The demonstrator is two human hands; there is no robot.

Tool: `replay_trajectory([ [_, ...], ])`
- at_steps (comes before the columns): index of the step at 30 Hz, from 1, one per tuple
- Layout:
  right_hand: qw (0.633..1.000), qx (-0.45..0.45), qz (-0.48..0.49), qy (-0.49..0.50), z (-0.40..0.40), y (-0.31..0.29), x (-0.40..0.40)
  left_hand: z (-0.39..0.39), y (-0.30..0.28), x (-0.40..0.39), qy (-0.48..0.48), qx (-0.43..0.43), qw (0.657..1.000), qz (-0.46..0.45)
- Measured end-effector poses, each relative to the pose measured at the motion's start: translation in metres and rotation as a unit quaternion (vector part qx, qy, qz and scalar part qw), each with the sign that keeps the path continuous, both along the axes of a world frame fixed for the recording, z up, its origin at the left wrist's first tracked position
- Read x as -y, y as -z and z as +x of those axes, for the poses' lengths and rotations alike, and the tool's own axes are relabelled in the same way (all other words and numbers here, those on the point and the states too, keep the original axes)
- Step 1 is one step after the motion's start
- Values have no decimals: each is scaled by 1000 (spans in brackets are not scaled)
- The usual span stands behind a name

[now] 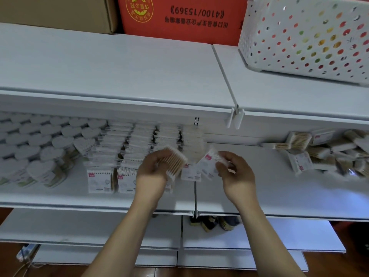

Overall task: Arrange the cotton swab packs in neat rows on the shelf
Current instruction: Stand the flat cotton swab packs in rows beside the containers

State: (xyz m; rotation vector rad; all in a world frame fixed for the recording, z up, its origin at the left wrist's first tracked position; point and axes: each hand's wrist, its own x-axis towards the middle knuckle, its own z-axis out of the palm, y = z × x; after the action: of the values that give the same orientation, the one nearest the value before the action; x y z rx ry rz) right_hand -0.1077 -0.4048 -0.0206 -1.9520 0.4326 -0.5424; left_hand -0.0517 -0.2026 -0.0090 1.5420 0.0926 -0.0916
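Both bare forearms reach up and forward over the shelf's front edge, hands close together. Left hand (pixel 153 172) fingers curled, gripping a swab pack (pixel 175 160). Right hand (pixel 236 172) fingertips pinching a second pack (pixel 209 162), palm turned inward.

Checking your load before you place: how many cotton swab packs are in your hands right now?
2. The left hand grips one pack of wooden-stick cotton swabs; the right hand pinches one white-labelled swab pack. Any further pack behind the fingers would be hidden.
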Motion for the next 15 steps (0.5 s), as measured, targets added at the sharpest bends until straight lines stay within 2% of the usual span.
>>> replay_trajectory([
  [2,996,-34,-73,-50,2,13,-5,2,2,-5,-6,9,1000,10],
  [5,977,-13,-180,-110,9,38,-20,-3,5,-6,-8,22,1000,16],
  [9,959,42,-266,-89,17,61,-24,-10,6,-11,4,19,1000,9],
  [15,947,67,-305,-76,20,67,-21,-12,3,-15,-8,5,1000,-15],
])
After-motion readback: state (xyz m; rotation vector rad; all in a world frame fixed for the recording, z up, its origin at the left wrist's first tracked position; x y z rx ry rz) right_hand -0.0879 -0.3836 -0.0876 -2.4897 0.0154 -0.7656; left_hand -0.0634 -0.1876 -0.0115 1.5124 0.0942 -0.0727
